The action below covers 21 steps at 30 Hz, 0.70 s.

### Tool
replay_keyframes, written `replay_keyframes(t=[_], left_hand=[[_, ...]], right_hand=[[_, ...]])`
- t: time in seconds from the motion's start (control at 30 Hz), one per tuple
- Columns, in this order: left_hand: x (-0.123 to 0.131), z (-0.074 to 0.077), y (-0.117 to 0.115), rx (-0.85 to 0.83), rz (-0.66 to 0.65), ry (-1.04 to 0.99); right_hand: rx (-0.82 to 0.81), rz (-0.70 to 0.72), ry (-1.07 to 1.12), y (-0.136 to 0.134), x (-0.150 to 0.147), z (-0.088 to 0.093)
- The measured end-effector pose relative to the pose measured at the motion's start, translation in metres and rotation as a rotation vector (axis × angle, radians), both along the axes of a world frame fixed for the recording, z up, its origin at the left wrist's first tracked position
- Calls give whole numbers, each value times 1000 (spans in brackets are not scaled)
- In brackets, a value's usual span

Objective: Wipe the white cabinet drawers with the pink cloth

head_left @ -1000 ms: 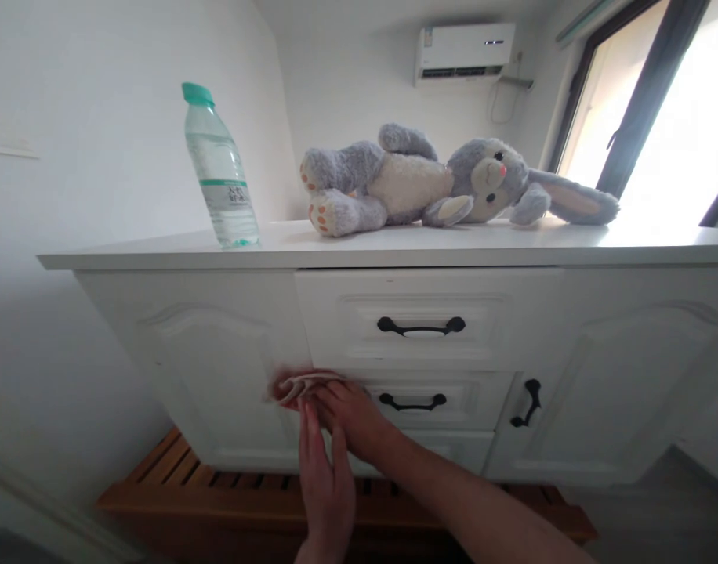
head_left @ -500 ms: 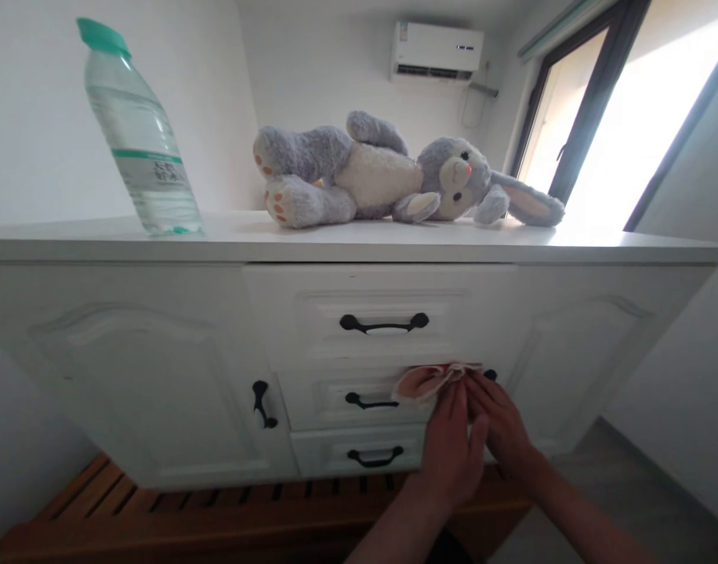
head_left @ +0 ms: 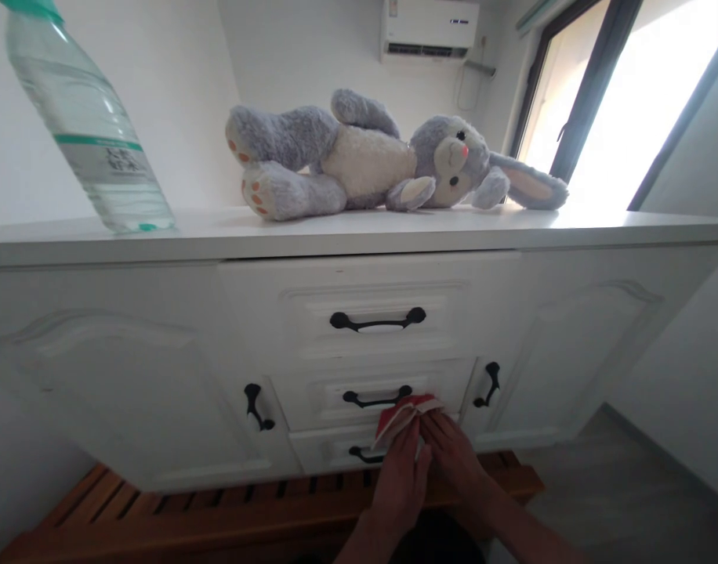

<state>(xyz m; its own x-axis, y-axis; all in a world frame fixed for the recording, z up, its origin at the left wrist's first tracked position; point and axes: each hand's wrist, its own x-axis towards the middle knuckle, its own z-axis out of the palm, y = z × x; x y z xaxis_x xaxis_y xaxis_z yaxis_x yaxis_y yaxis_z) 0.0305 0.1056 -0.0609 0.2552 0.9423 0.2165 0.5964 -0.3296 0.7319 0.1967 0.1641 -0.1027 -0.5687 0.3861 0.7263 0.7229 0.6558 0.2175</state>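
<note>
A red and pale pink cloth (head_left: 397, 421), bunched and folded, is pinched between my two hands in front of the lower drawers. My left hand (head_left: 401, 472) has its fingers pressed together at the cloth's lower edge. Close beside it, my right hand (head_left: 451, 453) grips the cloth's right side, fingertips partly hidden. Just above the cloth is the black handle of the middle drawer (head_left: 378, 398). The cloth partly covers the bottom drawer's handle (head_left: 364, 455). Both drawers belong to a white cabinet (head_left: 129, 376).
On the cabinet top a plush rabbit (head_left: 368, 163) lies on its side, and a clear water bottle (head_left: 94, 133) with a green cap stands at left. Black door handles (head_left: 258, 407) flank the drawers. Below, a slatted wooden bench (head_left: 218, 513) runs along the cabinet.
Both hands have moved the cloth down and left, from beside the middle drawer's handle to between the two lower handles. The right door handle is now uncovered, and the view has shifted slightly.
</note>
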Motion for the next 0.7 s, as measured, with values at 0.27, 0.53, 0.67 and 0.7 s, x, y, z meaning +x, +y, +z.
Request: replay_keyframes(t=[0.27,0.53,0.67,0.7], left_hand=[[-125,-35,-21,79,344,14],[-178,-23,-31,277,545,43],[-164,34,-23,540,612,91],[-159,46,-21,582,615,121]], right_hand=[[-82,177,-200,-6,-134,24],[-85,288,-116,-16,-203,72],[-56,265,33,-17,-205,124],[-69,259,42,-17,-203,134]])
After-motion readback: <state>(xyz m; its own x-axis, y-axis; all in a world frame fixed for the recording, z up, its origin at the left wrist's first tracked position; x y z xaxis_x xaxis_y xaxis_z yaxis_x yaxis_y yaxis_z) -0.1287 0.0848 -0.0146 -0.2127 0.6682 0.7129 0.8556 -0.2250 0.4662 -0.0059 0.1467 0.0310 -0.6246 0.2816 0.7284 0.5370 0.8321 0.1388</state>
